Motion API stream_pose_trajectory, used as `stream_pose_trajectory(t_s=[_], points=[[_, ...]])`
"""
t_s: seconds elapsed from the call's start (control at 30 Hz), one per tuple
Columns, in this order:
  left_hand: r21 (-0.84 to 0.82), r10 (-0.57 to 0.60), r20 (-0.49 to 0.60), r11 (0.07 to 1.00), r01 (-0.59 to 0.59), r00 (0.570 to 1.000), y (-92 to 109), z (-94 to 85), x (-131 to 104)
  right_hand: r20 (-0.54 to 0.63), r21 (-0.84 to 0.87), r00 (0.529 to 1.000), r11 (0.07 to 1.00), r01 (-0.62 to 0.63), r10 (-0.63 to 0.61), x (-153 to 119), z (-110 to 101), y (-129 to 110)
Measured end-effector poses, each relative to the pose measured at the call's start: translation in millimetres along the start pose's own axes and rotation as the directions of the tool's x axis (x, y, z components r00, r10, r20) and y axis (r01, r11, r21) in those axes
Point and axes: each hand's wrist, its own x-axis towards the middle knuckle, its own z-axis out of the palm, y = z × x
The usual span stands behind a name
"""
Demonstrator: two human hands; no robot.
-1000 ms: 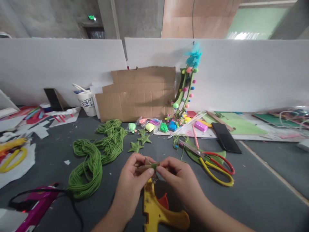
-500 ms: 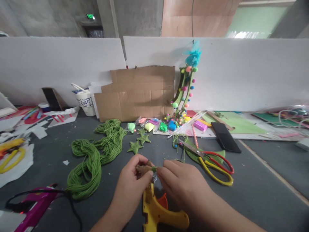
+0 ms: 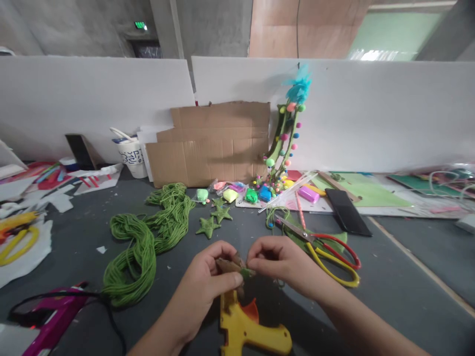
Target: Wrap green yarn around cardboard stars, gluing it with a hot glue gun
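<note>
My left hand point(image 3: 200, 287) is closed around a small brown cardboard piece point(image 3: 227, 266) with pointed ends. A bit of green yarn point(image 3: 246, 272) covers its right tip. There my right hand point(image 3: 284, 262) pinches with thumb and forefinger, apparently at the green-covered tip; the strand itself is too fine to make out. Right below both hands lies a yellow glue gun point(image 3: 256, 336) with an orange trigger, its nozzle end partly hidden by my left hand. Beyond my hands, green yarn-wrapped stars point(image 3: 208, 226) rest on the dark table.
Green yarn skeins point(image 3: 129, 257) lie to the left, with a magenta glue gun point(image 3: 55, 321) and its black cord nearer. Scissors point(image 3: 319, 242) and a black phone point(image 3: 347, 211) are at right. Behind stand cardboard point(image 3: 211, 148) and a pom-pom decoration point(image 3: 284, 136). Clay packets point(image 3: 251, 196) line its base.
My right hand has risen slightly and turned, its fingers now curled into a pinch. My left hand has tilted the cardboard piece, so its green tip shows more.
</note>
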Motion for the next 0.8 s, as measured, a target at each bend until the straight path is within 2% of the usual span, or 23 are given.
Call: stream_pose_trajectory(t_s=[0.07,0.13,0.3,0.47,0.6,0.67,0.73,0.8], points=[[-0.092,0.006,0.011,0.996,-0.005,1.0,-0.6,0.3,0.8,-0.023,0.112,1.0,0.994,-0.014,0.017,1.2,3.0,4.5],[-0.177,-0.001,0.007,0.984,0.002,1.0,-1.5,0.8,2.0,-0.087,0.149,0.996,0.989,0.002,0.011,1.2,8.5,6.0],[-0.31,-0.021,-0.036,0.951,0.009,0.999,-5.0,2.7,2.9,-0.306,-0.052,0.948,0.996,0.073,-0.085,-1.5,25.8,1.9],[-0.227,0.027,-0.13,0.972,-0.056,0.991,-7.1,4.5,-0.1,-0.387,-0.059,0.916,0.994,0.087,-0.104,-4.1,37.0,4.4],[-0.058,0.111,-0.184,0.991,-0.123,0.977,-7.8,4.4,-0.3,-0.398,-0.086,0.914,0.995,0.044,-0.075,-4.8,40.6,7.0],[-0.035,0.139,-0.194,0.988,-0.149,0.971,-8.8,4.3,0.9,-0.39,-0.131,0.916,0.99,0.042,-0.091,-5.0,40.5,7.0],[-0.045,0.151,-0.219,0.985,-0.165,0.964,-10.2,4.2,2.3,-0.367,-0.254,0.914,0.964,0.081,-0.173,-5.6,39.5,7.0],[-0.043,0.155,-0.24,0.984,-0.17,0.958,-11.3,3.8,3.3,-0.318,-0.434,0.898,0.889,0.149,-0.305,-6.5,38.1,7.5]])
